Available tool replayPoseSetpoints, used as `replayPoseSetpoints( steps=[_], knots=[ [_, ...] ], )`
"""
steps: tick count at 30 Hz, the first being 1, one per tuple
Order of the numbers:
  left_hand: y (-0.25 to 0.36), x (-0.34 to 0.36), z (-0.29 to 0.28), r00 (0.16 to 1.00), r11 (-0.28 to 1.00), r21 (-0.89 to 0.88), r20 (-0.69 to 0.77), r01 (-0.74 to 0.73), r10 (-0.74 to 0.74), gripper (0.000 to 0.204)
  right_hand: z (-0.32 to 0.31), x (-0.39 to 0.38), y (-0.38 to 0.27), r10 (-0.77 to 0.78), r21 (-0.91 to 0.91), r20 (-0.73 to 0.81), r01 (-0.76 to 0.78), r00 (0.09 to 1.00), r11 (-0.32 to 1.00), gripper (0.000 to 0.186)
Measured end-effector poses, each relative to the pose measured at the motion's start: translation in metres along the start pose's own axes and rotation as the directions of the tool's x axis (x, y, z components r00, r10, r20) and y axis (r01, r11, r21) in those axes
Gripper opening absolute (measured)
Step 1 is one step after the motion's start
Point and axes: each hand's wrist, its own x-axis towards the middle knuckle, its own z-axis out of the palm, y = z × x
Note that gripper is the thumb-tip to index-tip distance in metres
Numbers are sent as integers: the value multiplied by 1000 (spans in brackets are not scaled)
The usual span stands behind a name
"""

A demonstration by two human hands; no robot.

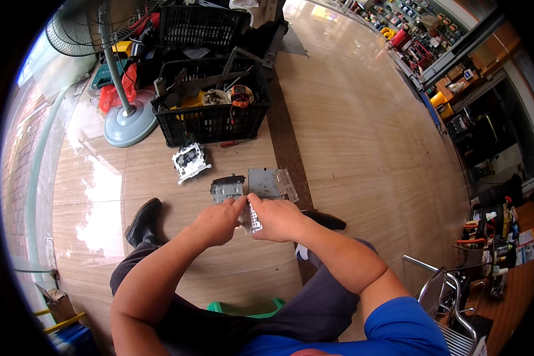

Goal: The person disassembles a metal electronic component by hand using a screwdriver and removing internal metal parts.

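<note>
Both my hands meet in front of me, low over the tiled floor, around a perforated metal piece (253, 220). My left hand (217, 222) grips its left side, with the thumb and index finger near its top. My right hand (277, 220) closes on the right side, and its fingers partly hide the piece. Just beyond my hands lies a grey metal housing with a black edge (227, 188). Beside it are a flat grey metal plate (262, 180) and a slotted metal strip (287, 185). A silver disc-drive-like mechanism (190, 162) sits farther off to the left.
A black plastic crate (213, 126) full of tools stands ahead, with a red screwdriver (235, 143) on the floor before it. A standing fan's round base (130, 127) is to its left. My boot (143, 221) and a green stool (246, 308) are nearby; a metal chair (451, 296) is at right.
</note>
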Motion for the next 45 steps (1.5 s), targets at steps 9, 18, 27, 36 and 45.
replayPoseSetpoints(
  steps=[9, 18, 27, 36, 45],
  knots=[
    [0, -1, -1, 1000, 1000, 19, -17, -19, 19, 69, -2, -1, -3, 1, -9, 14, 0, 1000, 1000, 83],
    [1, -2, -1, 999, 999, 23, -38, -27, 28, 76, -2, -1, -3, -2, -5, 6, 2, 1000, 1000, 84],
    [4, 0, -2, 999, 1000, 11, -40, 12, -12, 73, 2, 0, 0, -10, 1, -19, 10, 1000, 1000, 80],
    [6, 1, -3, 999, 999, 31, -17, 31, -30, 72, 3, 0, 1, -8, 13, -31, 8, 999, 1000, 80],
    [5, 0, 0, 1000, 1000, 21, -11, 21, -21, 74, -1, 2, -1, 31, 17, 32, -32, 999, 999, 86]
  ],
)
